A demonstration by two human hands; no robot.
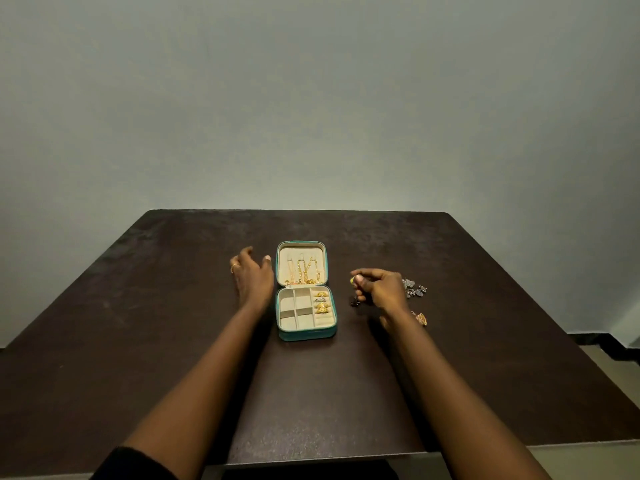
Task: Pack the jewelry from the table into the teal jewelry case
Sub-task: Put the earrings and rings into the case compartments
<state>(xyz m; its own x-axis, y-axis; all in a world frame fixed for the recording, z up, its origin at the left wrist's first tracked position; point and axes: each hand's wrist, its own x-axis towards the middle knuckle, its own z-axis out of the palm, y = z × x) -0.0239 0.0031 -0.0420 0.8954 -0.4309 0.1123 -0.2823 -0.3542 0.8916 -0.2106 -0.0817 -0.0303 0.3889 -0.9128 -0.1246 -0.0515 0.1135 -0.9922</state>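
Right hand (379, 289) pinched a small dangling piece (354, 301) just right of the open teal case (306, 335); my left hand (251, 275) hovered relaxed, empty, at its left. Chains (303, 271) and rings (321, 301) were packed; silver pieces (414, 288) and a gold piece (420, 318) lay unpacked farther right.

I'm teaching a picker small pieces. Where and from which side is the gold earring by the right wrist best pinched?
Probably across the broad body of the gold earring, coming from above and its right, fingertips down: it seems to lie flat on the table, and the right forearm crowds its left side.
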